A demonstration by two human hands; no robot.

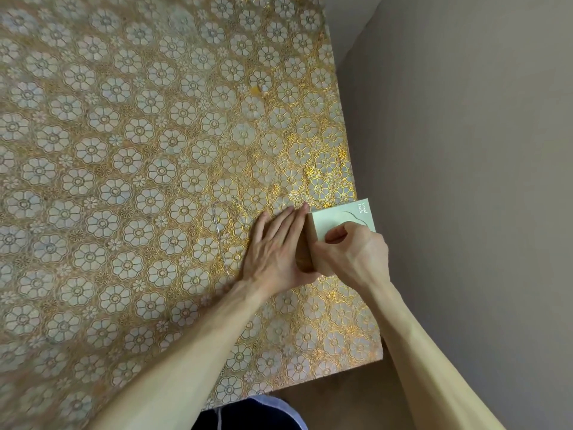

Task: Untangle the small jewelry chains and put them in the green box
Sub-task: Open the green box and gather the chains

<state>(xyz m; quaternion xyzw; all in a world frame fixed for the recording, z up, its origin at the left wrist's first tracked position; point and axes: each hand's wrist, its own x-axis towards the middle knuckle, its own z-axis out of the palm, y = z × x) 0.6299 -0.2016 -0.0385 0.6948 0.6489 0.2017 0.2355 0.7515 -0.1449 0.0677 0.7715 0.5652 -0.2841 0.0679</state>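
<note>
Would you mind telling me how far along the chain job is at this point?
Done, it seems: a chain lies stretched out on the cloth, no knot visible. In hand: the left hand presses flat against the box while the right hand grips its top. Left: the chain is outside the box and needs putting in; whether others are inside is hidden.

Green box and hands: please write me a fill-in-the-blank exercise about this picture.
The green box stands at the ___ edge of the tablecloth.
The thin chain lies on the tablecloth, not in the ___.
The fingers of the left hand are ___, not curled.
Missing words: right; box; straight.
</note>
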